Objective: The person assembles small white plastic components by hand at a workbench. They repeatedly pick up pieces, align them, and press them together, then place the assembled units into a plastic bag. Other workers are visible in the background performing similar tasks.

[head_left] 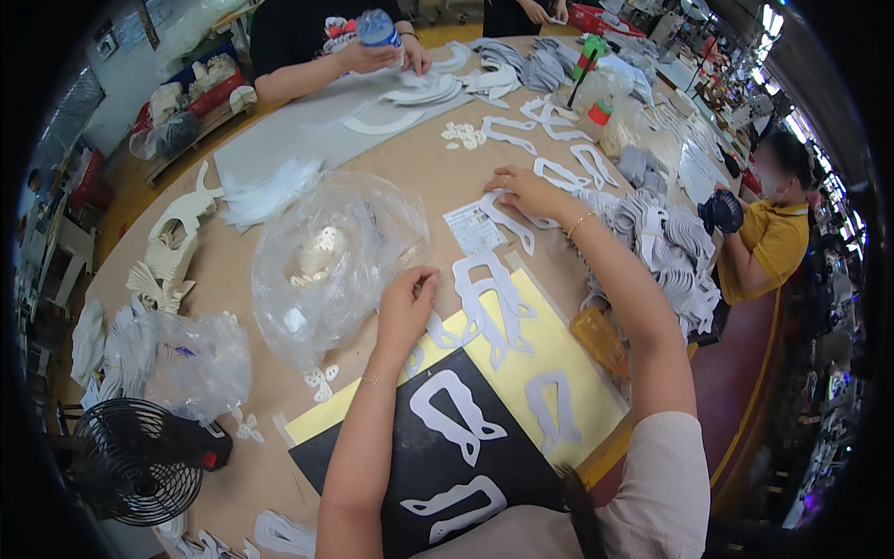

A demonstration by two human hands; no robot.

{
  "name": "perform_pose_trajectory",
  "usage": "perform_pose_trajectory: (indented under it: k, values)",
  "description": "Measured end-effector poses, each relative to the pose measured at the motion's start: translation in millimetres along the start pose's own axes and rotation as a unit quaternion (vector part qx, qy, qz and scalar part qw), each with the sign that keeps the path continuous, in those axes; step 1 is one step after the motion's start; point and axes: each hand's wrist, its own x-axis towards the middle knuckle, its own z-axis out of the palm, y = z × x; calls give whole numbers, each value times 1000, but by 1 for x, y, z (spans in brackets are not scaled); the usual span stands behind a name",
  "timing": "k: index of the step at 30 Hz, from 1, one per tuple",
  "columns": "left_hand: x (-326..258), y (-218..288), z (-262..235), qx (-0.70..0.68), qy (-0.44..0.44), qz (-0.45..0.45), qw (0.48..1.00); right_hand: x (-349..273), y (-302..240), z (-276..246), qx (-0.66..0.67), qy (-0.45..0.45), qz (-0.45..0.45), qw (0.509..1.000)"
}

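My right hand (529,194) reaches over the table with bent fingers gripping the upper end of a white U-shaped cut-out piece (521,235). A small printed sheet (473,229) lies beside it. My left hand (407,303) has its thumb and fingers pressed together near the large clear plastic bag (279,270); what they hold, if anything, is hidden. Overlapping white cut-outs (484,279) lie between my hands, partly on a yellow sheet (587,401). On the black board (372,466) under my left forearm lie a cut-out (430,402) and another cut-out (484,494).
A thick stack of grey-white pieces (666,252) stands right of my right forearm, beside an amber container (599,340). A black fan (140,461) sits at the near left. Across the table a person's hand (371,58) holds a blue-topped bottle. A person in yellow (778,242) is at the right.
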Motion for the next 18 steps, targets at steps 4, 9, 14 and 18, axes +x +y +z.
perform_pose_trajectory:
  k: [4,9,14,18]
  values:
    - [-3,11,-4,-67,34,-15,997,5,-25,-13,10,-74,64,995]
    - [-3,22,-6,-177,29,-19,984,-4,-6,4,27,33,55,998]
    - [-2,24,-16,-243,61,11,968,5,-10,-7,13,-29,71,997]
    - [2,21,-20,-248,92,7,964,-8,-22,-26,68,7,120,990]
